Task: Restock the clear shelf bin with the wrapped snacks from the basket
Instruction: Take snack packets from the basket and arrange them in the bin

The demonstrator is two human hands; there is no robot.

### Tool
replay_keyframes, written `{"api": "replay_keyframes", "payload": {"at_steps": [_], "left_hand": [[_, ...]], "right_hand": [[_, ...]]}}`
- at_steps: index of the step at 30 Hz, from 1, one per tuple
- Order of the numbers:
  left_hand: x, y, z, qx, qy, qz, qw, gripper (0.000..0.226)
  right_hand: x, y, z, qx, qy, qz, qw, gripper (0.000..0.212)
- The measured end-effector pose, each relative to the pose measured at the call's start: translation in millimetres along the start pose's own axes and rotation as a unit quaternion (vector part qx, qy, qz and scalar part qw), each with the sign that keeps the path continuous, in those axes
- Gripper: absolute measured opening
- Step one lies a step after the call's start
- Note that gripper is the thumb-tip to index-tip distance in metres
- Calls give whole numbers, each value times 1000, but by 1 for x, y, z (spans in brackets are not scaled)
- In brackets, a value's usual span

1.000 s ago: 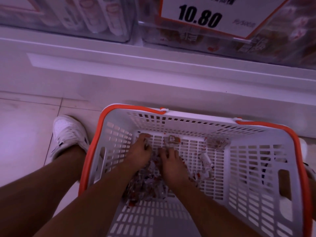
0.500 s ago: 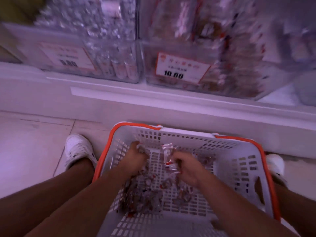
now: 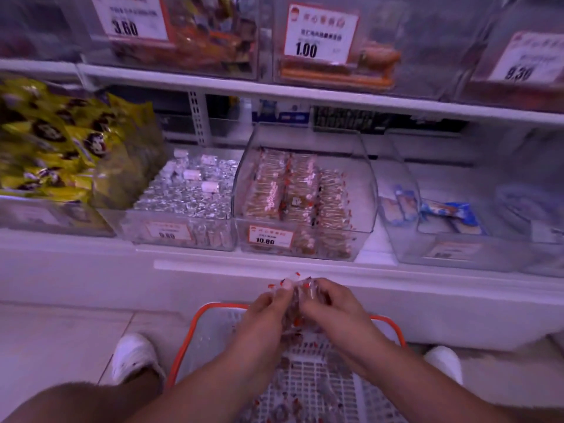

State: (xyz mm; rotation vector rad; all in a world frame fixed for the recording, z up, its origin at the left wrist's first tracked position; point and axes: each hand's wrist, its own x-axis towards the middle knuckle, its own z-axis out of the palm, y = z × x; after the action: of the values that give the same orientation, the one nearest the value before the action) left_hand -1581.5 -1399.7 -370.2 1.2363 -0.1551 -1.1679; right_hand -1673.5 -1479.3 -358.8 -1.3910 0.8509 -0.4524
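Fingers of the left hand (image 3: 265, 312) and the right hand (image 3: 331, 309) curl inward toward each other and together clutch a bunch of clear-wrapped snacks (image 3: 295, 296) with red ends, held up above the far rim of the white basket (image 3: 210, 334) with its orange edge. More wrapped pieces lie scattered on the basket's slotted floor below the wrists. Straight ahead on the low shelf sits the clear shelf bin (image 3: 363, 190), partly filled with rows of similar snacks and fronted by a price tag (image 3: 270, 237) reading 10.80. Just left of it stands a bin of silver-wrapped sweets (image 3: 189, 193). White shoes flank the basket.
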Motion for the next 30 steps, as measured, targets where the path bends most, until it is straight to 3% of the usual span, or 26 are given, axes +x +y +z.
{"api": "replay_keyframes", "payload": {"at_steps": [4, 7, 10, 13, 16, 19, 21, 26, 30], "left_hand": [[1, 1, 1, 1, -18, -10, 1000, 35], [12, -1, -2, 16, -30, -18, 999, 33], [25, 3, -9, 16, 2, -10, 1000, 29], [34, 9, -9, 11, 18, 8, 1000, 24], [35, 7, -3, 21, 17, 30, 999, 23], [37, 5, -1, 4, 32, 23, 999, 21], [38, 7, -3, -10, 42, 3, 999, 21], [47, 9, -12, 27, 102, 6, 994, 17], [49, 7, -4, 5, 79, -25, 997, 22]], "right_hand": [[-4, 10, -21, 135, -6, 76, 988, 54], [9, 13, -29, 140, 3, 87, 986, 69], [22, 11, -16, 95, -13, 56, 994, 45], [37, 9, 2, 73, 24, 36, 996, 17], [47, 12, 11, 2, 78, -22, 997, 12], [51, 23, 12, -95, 97, -50, 989, 20], [53, 27, 10, -57, 109, -34, 992, 28], [57, 10, -8, 196, 131, 23, 971, 39], [48, 9, 1, 212, 116, 6, 970, 33]]}}
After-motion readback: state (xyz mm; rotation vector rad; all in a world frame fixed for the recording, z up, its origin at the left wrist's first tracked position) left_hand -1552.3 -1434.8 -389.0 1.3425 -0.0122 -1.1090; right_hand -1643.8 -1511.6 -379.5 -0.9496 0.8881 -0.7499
